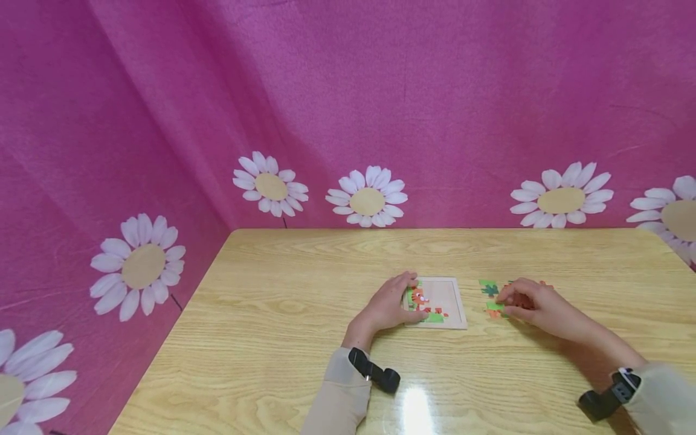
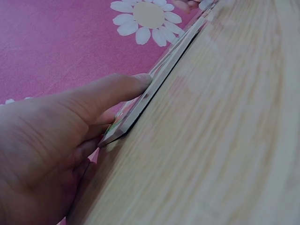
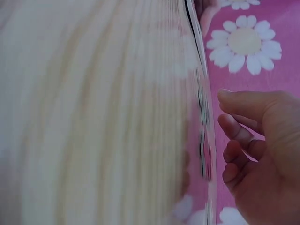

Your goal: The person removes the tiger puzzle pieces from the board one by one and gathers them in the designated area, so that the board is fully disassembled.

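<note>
A square wooden jigsaw puzzle tray (image 1: 450,302) lies on the table, with joined pieces showing an orange animal on green along its left and lower sides. My left hand (image 1: 385,307) holds the tray at its left side, the thumb (image 2: 136,84) on the near border and the fingers toward the far left corner. To the right, my right hand (image 1: 544,307) hovers over loose puzzle pieces (image 1: 489,290), partly hiding them. In the right wrist view its fingers are loosely bent, thumb (image 3: 243,103) and index apart, with nothing between them.
The wood-grain table (image 1: 261,338) ends at a pink curtain (image 1: 435,109) printed with white daisies. More orange puzzle pieces (image 1: 546,284) peek out beyond the right hand. A black band with a camera (image 1: 380,376) sits on each wrist.
</note>
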`<state>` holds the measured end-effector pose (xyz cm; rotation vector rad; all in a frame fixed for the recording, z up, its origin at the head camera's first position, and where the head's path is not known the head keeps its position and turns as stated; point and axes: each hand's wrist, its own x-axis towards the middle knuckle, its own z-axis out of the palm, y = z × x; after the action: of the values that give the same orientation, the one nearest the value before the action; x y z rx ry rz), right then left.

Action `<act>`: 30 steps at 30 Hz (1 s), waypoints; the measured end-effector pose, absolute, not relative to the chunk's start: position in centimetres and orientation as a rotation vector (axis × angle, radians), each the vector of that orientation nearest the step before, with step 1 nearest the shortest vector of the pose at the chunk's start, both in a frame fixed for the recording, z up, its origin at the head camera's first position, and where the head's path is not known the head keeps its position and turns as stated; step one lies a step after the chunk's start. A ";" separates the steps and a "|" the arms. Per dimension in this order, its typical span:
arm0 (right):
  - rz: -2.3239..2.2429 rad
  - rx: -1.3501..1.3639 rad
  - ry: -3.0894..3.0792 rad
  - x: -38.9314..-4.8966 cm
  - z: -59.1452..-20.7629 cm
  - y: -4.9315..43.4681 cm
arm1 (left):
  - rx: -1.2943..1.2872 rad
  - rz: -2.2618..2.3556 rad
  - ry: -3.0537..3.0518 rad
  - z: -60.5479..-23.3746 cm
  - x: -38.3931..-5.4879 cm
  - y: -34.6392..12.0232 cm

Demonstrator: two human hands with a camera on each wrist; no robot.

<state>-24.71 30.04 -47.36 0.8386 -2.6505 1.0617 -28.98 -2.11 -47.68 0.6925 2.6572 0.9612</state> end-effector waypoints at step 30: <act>1.109 0.804 -2.876 -25.5 -46.5 22.6 | 0.820 0.942 2.493 -47.4 -29.8 -3.1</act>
<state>-25.52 22.60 -46.49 0.8044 -2.8757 1.1089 -29.80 -3.12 -47.42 0.8205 2.4933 0.9420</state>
